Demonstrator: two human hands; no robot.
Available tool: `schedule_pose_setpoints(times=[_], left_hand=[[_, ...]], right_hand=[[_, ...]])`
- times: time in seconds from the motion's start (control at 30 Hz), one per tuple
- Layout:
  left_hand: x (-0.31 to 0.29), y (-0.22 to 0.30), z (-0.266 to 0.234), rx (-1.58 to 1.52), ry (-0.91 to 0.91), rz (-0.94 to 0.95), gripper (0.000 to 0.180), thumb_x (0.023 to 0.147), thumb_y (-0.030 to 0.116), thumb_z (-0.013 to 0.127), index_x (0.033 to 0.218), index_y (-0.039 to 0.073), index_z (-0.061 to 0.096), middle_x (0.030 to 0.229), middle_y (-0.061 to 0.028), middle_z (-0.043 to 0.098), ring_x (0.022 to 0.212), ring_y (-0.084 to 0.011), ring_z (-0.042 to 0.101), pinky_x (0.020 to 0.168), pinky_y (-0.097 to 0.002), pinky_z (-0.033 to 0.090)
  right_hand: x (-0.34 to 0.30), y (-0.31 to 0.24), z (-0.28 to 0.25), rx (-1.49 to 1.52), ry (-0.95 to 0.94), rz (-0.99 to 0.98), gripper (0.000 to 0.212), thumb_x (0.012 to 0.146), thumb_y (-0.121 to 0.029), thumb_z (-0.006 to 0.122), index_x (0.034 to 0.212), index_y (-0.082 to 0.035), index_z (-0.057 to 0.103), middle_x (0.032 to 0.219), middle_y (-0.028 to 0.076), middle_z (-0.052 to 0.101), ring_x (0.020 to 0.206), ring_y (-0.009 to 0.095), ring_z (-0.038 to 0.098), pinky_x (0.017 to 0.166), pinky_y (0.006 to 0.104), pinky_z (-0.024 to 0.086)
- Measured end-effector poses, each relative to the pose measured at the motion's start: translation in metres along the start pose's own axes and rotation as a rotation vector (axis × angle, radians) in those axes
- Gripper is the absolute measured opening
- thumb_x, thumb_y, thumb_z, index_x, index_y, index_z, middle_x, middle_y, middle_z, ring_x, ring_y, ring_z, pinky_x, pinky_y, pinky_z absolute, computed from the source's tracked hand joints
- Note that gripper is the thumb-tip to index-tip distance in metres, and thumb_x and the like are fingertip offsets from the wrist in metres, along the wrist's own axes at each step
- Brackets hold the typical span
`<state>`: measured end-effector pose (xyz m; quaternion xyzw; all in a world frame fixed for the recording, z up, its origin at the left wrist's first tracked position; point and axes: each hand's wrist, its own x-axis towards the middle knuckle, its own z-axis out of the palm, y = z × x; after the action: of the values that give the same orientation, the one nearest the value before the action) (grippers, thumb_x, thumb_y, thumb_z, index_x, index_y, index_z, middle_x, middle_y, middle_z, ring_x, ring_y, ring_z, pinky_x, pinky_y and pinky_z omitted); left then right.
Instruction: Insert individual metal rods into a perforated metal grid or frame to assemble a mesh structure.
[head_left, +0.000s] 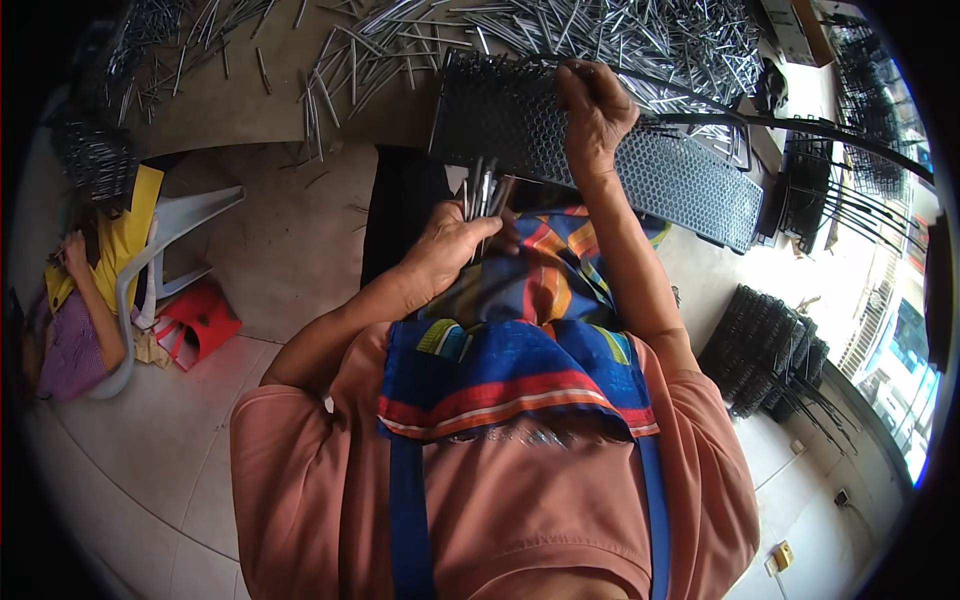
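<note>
My left hand (pixel 450 240) is closed around a small bundle of thin silver metal rods (pixel 483 195), which stand up out of the fist above my lap. A long black rack (pixel 545 135) full of small round holes lies in front of me, slanting down to the right. Over its far edge, my right hand (pixel 600 115) has its fingers curled together in a pinch. Whatever sits between those fingertips is too small and dark to make out. Dark pieces line the rack's far left edge (pixel 490 68).
Loose metal rods (pixel 620 35) lie heaped across the table (pixel 220 110) beyond the rack. Stacked black wire racks (pixel 765 350) stand on the floor at right. To the left, another person in a yellow apron (pixel 130 230) sits by a grey plastic chair (pixel 170 225) and a red bag (pixel 200 325).
</note>
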<state>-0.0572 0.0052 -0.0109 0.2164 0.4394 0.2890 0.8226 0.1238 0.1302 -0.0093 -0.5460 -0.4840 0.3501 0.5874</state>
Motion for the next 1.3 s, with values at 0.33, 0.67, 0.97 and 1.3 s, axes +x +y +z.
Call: schedule_pose_setpoints(times=[0.33,0.67,0.97,1.3], left_hand=[[0.004,0.025,0.009,0.041,0.089,-0.018,0.021,0.088,0.005,0.055,0.107,-0.002,0.061,0.079,-0.0078,0.066,0.064,-0.0138,0.063,0.060,-0.0264,0.052],[0.013,0.026,0.008,-0.015,0.118,0.001,0.019,0.085,0.002,0.053,0.099,-0.003,0.065,0.084,-0.0119,0.070,0.069,-0.0192,0.068,0.057,-0.0290,0.053],[0.018,0.025,0.010,-0.161,0.222,0.030,0.017,0.086,0.000,0.058,0.102,-0.002,0.064,0.088,-0.0139,0.071,0.072,-0.0206,0.068,0.060,-0.0304,0.051],[0.027,0.026,0.014,-0.284,0.267,0.099,0.013,0.086,-0.001,0.058,0.098,-0.004,0.064,0.086,-0.0153,0.070,0.073,-0.0221,0.069,0.059,-0.0297,0.053]], right_hand=[[0.004,0.004,0.003,-0.130,-0.133,-0.181,0.005,0.084,0.004,0.065,0.087,0.003,0.068,0.071,0.003,0.065,0.062,0.008,0.062,0.058,0.0218,0.051],[-0.001,0.001,0.007,-0.417,-0.168,-0.252,0.014,0.076,0.001,0.072,0.090,0.001,0.072,0.074,0.006,0.065,0.064,0.011,0.061,0.058,0.0242,0.048],[0.013,-0.009,0.007,-0.649,-0.257,-0.464,0.011,0.079,-0.014,0.073,0.089,-0.009,0.073,0.078,0.007,0.066,0.066,0.027,0.066,0.057,0.0322,0.050],[-0.006,-0.011,-0.007,-0.817,-0.310,-0.407,0.016,0.081,-0.019,0.072,0.094,-0.010,0.073,0.079,0.007,0.067,0.065,0.026,0.065,0.057,0.0340,0.050]])
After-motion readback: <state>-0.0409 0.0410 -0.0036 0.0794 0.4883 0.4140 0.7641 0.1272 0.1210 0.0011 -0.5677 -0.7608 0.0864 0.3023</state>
